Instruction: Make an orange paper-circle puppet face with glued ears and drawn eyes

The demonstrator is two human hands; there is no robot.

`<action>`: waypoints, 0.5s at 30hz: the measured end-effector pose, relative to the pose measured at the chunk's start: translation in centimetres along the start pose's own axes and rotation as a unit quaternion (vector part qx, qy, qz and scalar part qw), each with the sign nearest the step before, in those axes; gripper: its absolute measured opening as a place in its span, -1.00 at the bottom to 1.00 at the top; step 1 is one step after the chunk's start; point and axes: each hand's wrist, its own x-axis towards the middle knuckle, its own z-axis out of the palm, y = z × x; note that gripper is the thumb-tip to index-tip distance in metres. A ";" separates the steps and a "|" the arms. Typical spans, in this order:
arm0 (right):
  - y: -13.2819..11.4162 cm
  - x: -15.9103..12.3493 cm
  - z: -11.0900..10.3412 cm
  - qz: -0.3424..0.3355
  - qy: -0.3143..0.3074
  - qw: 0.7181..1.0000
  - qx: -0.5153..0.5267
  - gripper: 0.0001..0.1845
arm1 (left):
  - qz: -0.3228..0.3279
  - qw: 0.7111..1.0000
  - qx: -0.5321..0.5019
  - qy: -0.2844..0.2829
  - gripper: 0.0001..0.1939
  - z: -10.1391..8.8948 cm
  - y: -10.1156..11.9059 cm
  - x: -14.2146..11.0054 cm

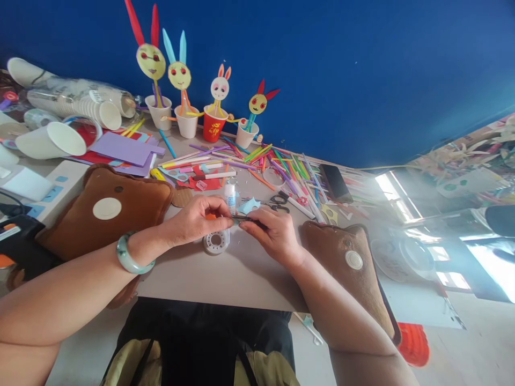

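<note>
My left hand (pixel 201 219) and my right hand (pixel 271 230) meet above the middle of the grey table, fingers closed in a pinch. A thin dark object (pixel 242 217) runs from my right fingers to my left fingertips. Its kind does not show, nor whether the left fingers hold anything else. Just below my left hand lies a clear tape roll (pixel 216 243). A glue stick (pixel 230 197) stands upright behind the fingertips, close to a light-blue paper cutout (pixel 250 206) and black-handled scissors (pixel 279 201).
Colored drinking straws (pixel 257 161) and paper scraps (pixel 205 179) spread behind my hands. Rabbit-faced figures stand in paper cups (pixel 187 122) along the blue wall. A brown cushion (pixel 132 198) lies left, another brown cushion (pixel 341 252) right. A phone (pixel 336 182) lies at the back right.
</note>
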 end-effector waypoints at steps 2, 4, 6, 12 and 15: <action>-0.2 0.1 0.1 0.025 0.003 0.999 0.020 -0.68 | -0.006 1.000 -0.003 0.003 -0.85 0.0 0.1 0.0; -0.2 0.2 0.2 0.072 0.026 0.995 0.056 -0.62 | -0.014 1.000 -0.011 0.008 -0.84 0.0 0.1 0.0; -0.2 0.3 0.5 0.139 0.057 0.983 0.105 -0.53 | -0.030 0.999 -0.028 0.017 -0.81 0.0 0.0 0.0; -0.2 0.0 1.5 0.226 0.022 0.949 0.219 -0.42 | -0.051 0.994 -0.059 0.078 -0.73 -0.4 -1.1 0.2; -0.7 -0.2 1.8 0.206 0.000 0.960 0.188 -0.45 | -0.040 0.992 -0.068 0.099 -0.75 -0.4 -1.3 0.3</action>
